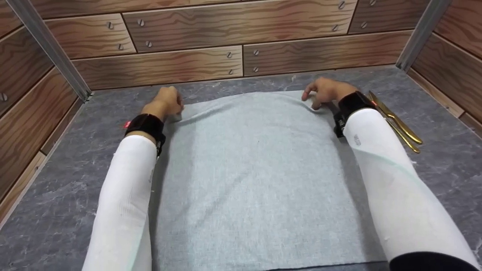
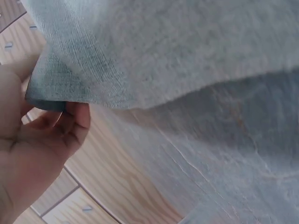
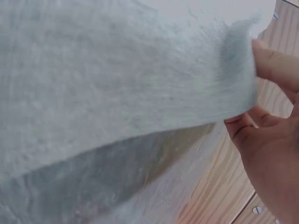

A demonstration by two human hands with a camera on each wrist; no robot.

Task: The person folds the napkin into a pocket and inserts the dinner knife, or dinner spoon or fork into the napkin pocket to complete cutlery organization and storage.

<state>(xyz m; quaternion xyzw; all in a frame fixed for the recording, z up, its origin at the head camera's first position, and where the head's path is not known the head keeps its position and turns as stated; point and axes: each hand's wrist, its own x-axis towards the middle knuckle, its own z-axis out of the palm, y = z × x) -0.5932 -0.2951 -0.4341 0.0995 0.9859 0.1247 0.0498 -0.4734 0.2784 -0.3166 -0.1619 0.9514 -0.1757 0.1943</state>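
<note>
A pale grey-blue cloth (image 1: pixel 260 169) lies spread over the table, its far edge lifted slightly at both corners. My left hand (image 1: pixel 165 101) pinches the far left corner; in the left wrist view the fingers of that hand (image 2: pixel 46 135) curl under the cloth (image 2: pixel 154 51). At the far right corner, my right hand (image 1: pixel 327 92) holds the cloth between thumb and fingers. The right wrist view shows this hand (image 3: pixel 273 135) gripping the edge of the cloth (image 3: pixel 117 79), whose side there hangs a little above the table.
A gold knife (image 1: pixel 401 124) and another slim gold utensil (image 1: pixel 404 140) lie on the grey marbled table (image 1: pixel 64 188), right of the right wrist. Wood-patterned walls (image 1: pixel 180 64) enclose the back and sides. A small red thing (image 1: pixel 127 124) shows by the left wristband.
</note>
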